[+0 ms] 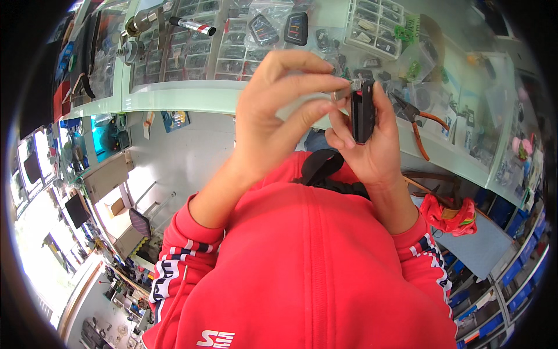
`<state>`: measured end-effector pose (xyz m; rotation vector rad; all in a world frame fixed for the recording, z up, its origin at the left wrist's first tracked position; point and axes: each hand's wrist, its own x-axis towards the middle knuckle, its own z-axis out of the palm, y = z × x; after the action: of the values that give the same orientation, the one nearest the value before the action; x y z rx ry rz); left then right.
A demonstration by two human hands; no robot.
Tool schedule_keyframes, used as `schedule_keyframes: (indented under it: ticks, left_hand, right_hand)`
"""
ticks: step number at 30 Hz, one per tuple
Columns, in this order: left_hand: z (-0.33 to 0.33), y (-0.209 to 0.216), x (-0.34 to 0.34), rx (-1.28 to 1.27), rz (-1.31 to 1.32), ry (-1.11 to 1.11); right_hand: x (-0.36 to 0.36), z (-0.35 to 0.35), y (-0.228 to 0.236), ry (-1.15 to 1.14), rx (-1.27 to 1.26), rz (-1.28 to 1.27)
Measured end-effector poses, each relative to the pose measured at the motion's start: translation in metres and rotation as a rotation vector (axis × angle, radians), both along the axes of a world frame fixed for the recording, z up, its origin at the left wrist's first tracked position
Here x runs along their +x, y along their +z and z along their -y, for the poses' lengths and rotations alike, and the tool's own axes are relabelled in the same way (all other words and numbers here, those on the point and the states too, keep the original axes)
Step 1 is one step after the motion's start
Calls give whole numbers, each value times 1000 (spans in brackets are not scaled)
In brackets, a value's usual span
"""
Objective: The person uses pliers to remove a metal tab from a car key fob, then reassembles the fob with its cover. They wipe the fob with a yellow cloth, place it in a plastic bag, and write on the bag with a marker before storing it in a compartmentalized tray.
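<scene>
My right hand [375, 154] holds a black flip car key [364, 113] upright above the glass counter, thumb and fingers closed on its sides. A small silvery metal piece [343, 92] shows at the key's upper left end. The fingertips of my left hand [279, 107] are pinched on that piece; motion blurs this hand a little, and I cannot make out the piece's full shape. Just right of my right hand, pliers [419, 116] with orange handles lie on the counter. Beyond my hands are two more dark key fobs [296, 29], one of them in a clear bag.
The glass counter [180, 96] spans the front, with trays of boxed key fobs [192, 55] under the glass. On it are a marker pen [193, 26], a metal clamp-like device [139, 26], and a white compartment box [375, 26]. A red cloth [447, 215] hangs on a chair at right.
</scene>
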<state>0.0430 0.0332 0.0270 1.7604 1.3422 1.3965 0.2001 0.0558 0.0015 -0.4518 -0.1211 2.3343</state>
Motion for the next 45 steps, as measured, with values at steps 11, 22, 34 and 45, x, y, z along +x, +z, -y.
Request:
schedule_keyframes:
  ticks: [11,22,34,45]
  left_hand:
    - [22,-16,23,13,-202,-13]
    - [20,-17,26,-62,-38,15]
    - [16,-11,19,76,-211,-71]
    - [-2,-7,-1,-378,757,-57]
  right_hand:
    - [-7,-3,14,-148,-94,136]
    - [-7,-5,12,-113,10,185]
    - [-6,-1,1,-105,-74,298]
    - [-14,4,7,302,65,183]
